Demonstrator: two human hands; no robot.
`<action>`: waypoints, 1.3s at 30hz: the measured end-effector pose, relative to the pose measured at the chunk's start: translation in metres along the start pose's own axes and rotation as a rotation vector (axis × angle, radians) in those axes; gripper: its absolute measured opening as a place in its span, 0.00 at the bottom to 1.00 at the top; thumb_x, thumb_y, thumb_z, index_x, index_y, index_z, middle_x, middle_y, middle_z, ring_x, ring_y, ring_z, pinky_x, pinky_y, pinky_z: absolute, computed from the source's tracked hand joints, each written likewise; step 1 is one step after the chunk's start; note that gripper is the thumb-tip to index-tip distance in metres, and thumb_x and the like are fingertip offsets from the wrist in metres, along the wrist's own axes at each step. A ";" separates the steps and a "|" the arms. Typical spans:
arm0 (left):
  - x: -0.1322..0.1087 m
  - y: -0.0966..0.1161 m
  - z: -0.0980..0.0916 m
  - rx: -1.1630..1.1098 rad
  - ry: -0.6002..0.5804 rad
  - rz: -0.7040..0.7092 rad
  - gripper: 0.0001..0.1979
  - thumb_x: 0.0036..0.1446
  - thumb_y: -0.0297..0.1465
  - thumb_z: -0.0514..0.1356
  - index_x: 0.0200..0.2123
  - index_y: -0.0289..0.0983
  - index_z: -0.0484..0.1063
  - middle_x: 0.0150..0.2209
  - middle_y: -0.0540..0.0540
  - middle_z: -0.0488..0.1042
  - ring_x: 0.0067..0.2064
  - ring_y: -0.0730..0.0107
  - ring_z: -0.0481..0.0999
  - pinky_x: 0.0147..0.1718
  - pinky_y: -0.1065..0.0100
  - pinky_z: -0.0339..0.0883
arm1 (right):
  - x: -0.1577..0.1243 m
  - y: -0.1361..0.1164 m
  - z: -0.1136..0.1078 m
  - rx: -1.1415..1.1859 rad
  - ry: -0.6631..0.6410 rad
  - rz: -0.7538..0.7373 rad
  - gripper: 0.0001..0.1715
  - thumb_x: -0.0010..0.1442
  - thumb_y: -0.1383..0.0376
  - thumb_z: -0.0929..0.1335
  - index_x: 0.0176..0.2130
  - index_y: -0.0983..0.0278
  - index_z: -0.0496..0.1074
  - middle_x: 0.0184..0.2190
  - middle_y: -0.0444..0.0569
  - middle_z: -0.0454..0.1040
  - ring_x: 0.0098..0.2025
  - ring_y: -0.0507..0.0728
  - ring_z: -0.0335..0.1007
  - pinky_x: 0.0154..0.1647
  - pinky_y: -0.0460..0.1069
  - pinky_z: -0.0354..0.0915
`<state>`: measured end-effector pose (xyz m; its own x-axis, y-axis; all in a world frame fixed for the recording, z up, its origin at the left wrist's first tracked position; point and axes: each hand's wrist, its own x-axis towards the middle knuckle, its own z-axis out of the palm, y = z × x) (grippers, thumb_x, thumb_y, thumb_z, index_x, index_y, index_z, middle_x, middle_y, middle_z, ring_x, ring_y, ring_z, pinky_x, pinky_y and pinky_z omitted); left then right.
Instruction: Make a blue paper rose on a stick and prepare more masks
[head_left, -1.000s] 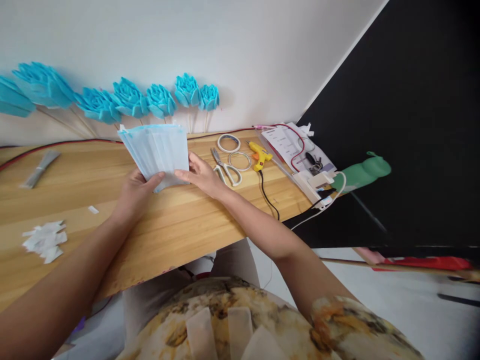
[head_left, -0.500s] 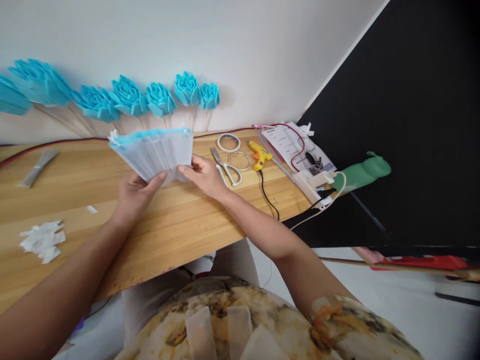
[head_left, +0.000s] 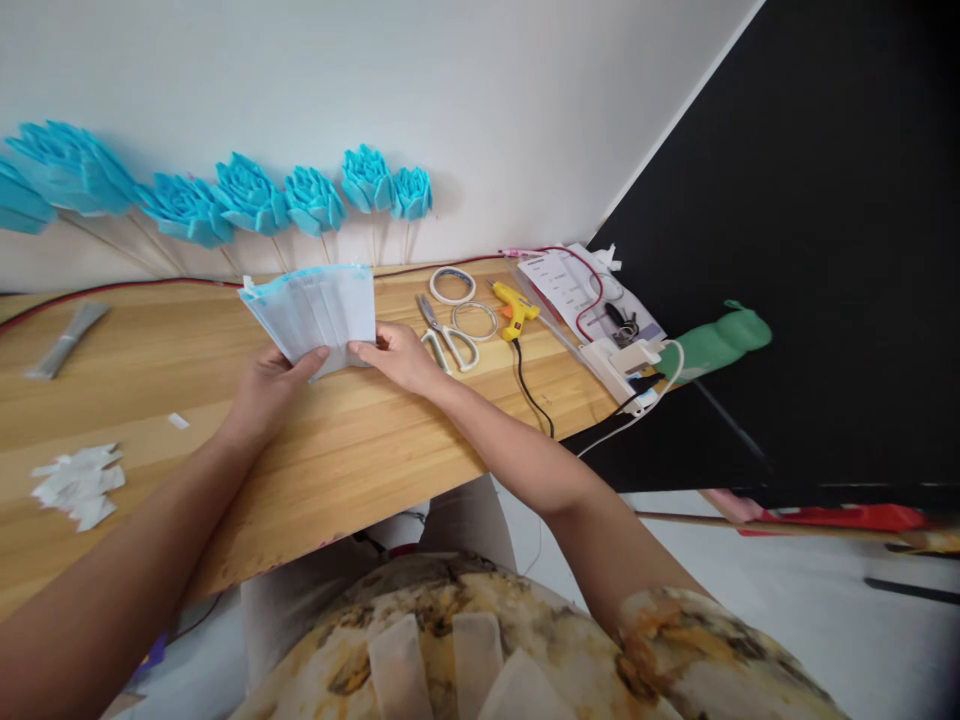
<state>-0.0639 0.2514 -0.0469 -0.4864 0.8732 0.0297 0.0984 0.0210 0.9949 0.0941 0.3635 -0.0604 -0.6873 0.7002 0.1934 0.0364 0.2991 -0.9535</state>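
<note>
Between my two hands is a pleated, fan-like stack of thin pale blue-white sheets [head_left: 322,315] with a brighter blue top edge. It is held upright and tilted just above the table, so its exact kind is unclear. My left hand [head_left: 266,390] grips its lower left part, thumb on the near face and fingers behind. On the lower right, my right hand [head_left: 397,355] pinches it with the thumb in front. Just right of that hand lie scissors with white handles [head_left: 454,345].
Blue flowers on sticks [head_left: 251,195] lean along the wall. Tape rolls [head_left: 452,286], a yellow glue gun [head_left: 516,310], papers [head_left: 559,285] and a power strip [head_left: 615,370] lie on the right. White scraps [head_left: 79,485] and a grey bundle [head_left: 71,340] are on the left. A green bottle [head_left: 716,345] lies beyond.
The pleated stack has become narrower at the top, its left edge shifting inward and slightly down. Both hands keep hold of it. The whole view has shifted slightly.
</note>
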 end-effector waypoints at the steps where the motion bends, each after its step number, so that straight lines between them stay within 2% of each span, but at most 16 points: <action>1: -0.001 0.001 0.000 -0.005 0.007 0.004 0.20 0.45 0.44 0.73 0.37 0.35 0.83 0.43 0.41 0.86 0.48 0.46 0.83 0.55 0.45 0.76 | -0.001 -0.001 0.000 -0.002 0.011 -0.013 0.14 0.61 0.55 0.71 0.36 0.65 0.76 0.31 0.42 0.74 0.36 0.52 0.70 0.38 0.46 0.64; 3: -0.002 0.003 -0.001 -0.027 0.016 0.040 0.23 0.44 0.46 0.74 0.40 0.36 0.83 0.45 0.40 0.85 0.50 0.46 0.83 0.56 0.47 0.76 | -0.002 -0.004 0.000 0.036 0.047 -0.044 0.17 0.61 0.53 0.70 0.37 0.65 0.76 0.31 0.43 0.73 0.36 0.53 0.69 0.38 0.46 0.63; 6: 0.000 0.006 -0.002 -0.083 -0.038 0.190 0.27 0.48 0.47 0.74 0.46 0.36 0.81 0.53 0.39 0.83 0.56 0.48 0.80 0.59 0.51 0.73 | -0.002 -0.006 0.000 0.091 0.104 -0.080 0.19 0.61 0.50 0.70 0.36 0.64 0.75 0.31 0.44 0.73 0.36 0.54 0.69 0.38 0.47 0.64; 9: 0.006 0.003 -0.004 -0.091 -0.068 0.227 0.26 0.50 0.46 0.75 0.46 0.36 0.79 0.56 0.38 0.81 0.58 0.49 0.79 0.59 0.55 0.73 | 0.000 -0.002 0.000 0.043 0.077 -0.060 0.17 0.61 0.52 0.70 0.34 0.64 0.74 0.29 0.43 0.70 0.34 0.53 0.67 0.37 0.47 0.63; 13: 0.013 -0.009 -0.006 -0.092 -0.071 0.131 0.28 0.46 0.46 0.76 0.46 0.36 0.78 0.51 0.39 0.83 0.50 0.54 0.80 0.50 0.59 0.75 | 0.001 0.001 -0.001 -0.115 0.017 0.032 0.15 0.62 0.55 0.69 0.32 0.64 0.74 0.27 0.42 0.68 0.32 0.52 0.64 0.35 0.46 0.60; 16: 0.014 -0.016 -0.006 -0.083 -0.044 0.106 0.26 0.45 0.45 0.76 0.44 0.36 0.79 0.44 0.43 0.83 0.42 0.60 0.78 0.39 0.64 0.74 | 0.000 -0.001 -0.001 -0.124 0.024 0.037 0.16 0.62 0.54 0.69 0.33 0.65 0.74 0.28 0.42 0.68 0.33 0.52 0.64 0.36 0.46 0.60; 18: 0.013 -0.016 -0.006 -0.076 -0.037 0.103 0.24 0.46 0.45 0.76 0.41 0.36 0.80 0.41 0.44 0.83 0.38 0.62 0.77 0.36 0.65 0.72 | -0.001 -0.002 -0.002 -0.105 0.031 0.021 0.17 0.62 0.53 0.69 0.33 0.65 0.74 0.27 0.42 0.68 0.33 0.52 0.64 0.35 0.46 0.60; 24: 0.009 -0.009 -0.004 -0.095 0.000 0.159 0.19 0.47 0.47 0.74 0.36 0.38 0.83 0.40 0.44 0.84 0.40 0.60 0.79 0.43 0.60 0.75 | -0.001 -0.003 0.000 -0.004 0.058 -0.016 0.19 0.58 0.50 0.70 0.33 0.64 0.76 0.28 0.43 0.73 0.32 0.53 0.67 0.35 0.48 0.62; 29: 0.010 -0.013 -0.005 -0.045 -0.028 0.118 0.20 0.48 0.48 0.73 0.36 0.40 0.82 0.39 0.44 0.85 0.39 0.56 0.81 0.40 0.59 0.77 | -0.003 -0.005 0.002 0.103 0.025 0.000 0.22 0.55 0.48 0.73 0.39 0.63 0.78 0.35 0.47 0.80 0.38 0.57 0.74 0.40 0.50 0.69; 33: 0.011 -0.016 -0.005 -0.048 -0.035 0.088 0.20 0.46 0.48 0.74 0.36 0.39 0.83 0.40 0.43 0.85 0.41 0.54 0.82 0.42 0.57 0.77 | -0.003 -0.004 0.001 0.126 0.014 -0.005 0.23 0.54 0.48 0.74 0.40 0.63 0.79 0.37 0.48 0.81 0.39 0.57 0.75 0.42 0.51 0.70; 39: 0.007 -0.013 -0.004 -0.064 -0.032 0.099 0.28 0.46 0.54 0.74 0.38 0.36 0.83 0.42 0.41 0.85 0.44 0.53 0.82 0.47 0.55 0.77 | -0.005 -0.010 0.000 0.032 0.066 -0.022 0.23 0.56 0.46 0.71 0.34 0.64 0.78 0.29 0.45 0.76 0.35 0.56 0.71 0.36 0.49 0.66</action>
<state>-0.0719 0.2556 -0.0593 -0.4493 0.8845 0.1256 0.0882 -0.0960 0.9915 0.0973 0.3569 -0.0516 -0.6384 0.7350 0.2283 -0.0019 0.2952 -0.9554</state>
